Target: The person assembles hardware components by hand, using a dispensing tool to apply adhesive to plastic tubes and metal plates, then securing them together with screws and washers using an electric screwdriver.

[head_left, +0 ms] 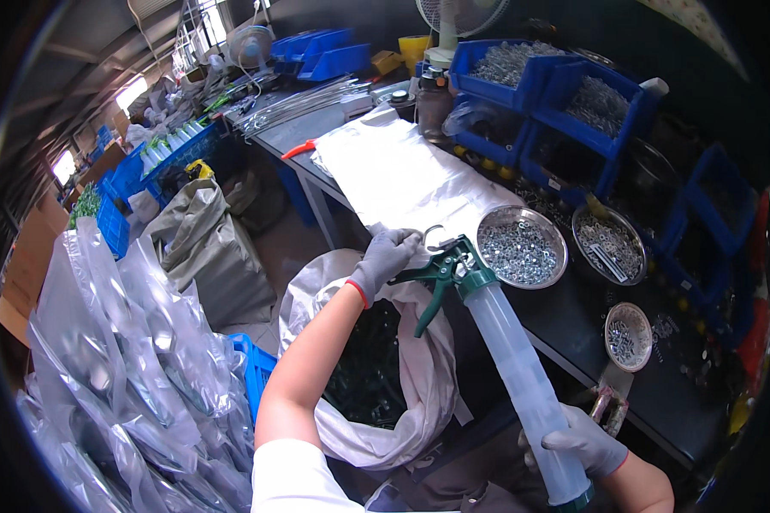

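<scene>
A caulking gun (518, 363) with a green handle and a long translucent barrel lies slantwise in front of me, its green front cap toward my body. My right hand (586, 440), in a grey glove, is closed around the barrel near that cap. At the other end, my left hand (389, 261), in a grey glove with a red cuff, is closed at the back of the green handle, beside the bent metal rod end. The left fingertips are partly hidden. Below the handle stands an open white sack (428, 376) with dark green parts inside.
The dark bench (565, 329) carries metal bowls of nuts (522, 252) and small hardware (609, 244), plus a smaller bowl (629, 338). White plastic bags (402, 167) lie farther back. Blue bins (505, 73) of screws stand behind. Bagged items (137, 368) are heaped at left.
</scene>
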Tool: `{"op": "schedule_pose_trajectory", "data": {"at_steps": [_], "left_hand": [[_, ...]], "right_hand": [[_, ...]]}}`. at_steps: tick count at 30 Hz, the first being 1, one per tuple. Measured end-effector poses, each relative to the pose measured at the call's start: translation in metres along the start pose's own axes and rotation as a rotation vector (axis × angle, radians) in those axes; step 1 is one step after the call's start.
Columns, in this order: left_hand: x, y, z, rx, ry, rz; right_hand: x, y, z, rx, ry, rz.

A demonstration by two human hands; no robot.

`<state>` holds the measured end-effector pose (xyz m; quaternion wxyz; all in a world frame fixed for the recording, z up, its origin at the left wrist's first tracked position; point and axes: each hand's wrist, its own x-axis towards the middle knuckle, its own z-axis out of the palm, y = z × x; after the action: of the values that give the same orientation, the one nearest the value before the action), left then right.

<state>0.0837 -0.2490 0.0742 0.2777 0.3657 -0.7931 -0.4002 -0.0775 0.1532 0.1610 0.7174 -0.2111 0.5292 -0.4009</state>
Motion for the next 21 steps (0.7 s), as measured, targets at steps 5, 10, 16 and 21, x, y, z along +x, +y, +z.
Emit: {"op": "schedule_pose_trajectory", "data": {"at_steps": [5,10,16,21], "left_hand": [[0.007,0.005,0.005,-0.139,0.275,-0.01],[0.021,0.049,0.006,0.049,0.393,0.141],[0.021,0.07,-0.015,0.599,0.431,0.568],[0.01,0.076,-0.06,0.625,0.475,0.779]], "right_hand": [[0.016,0.004,-0.006,0.272,-0.099,0.052],[0.018,-0.007,-0.022,0.562,-0.274,0.092],[0.034,-0.04,-0.041,0.556,-0.465,0.13],[0.034,-0.056,-0.077,0.745,-0.634,0.094]]}}
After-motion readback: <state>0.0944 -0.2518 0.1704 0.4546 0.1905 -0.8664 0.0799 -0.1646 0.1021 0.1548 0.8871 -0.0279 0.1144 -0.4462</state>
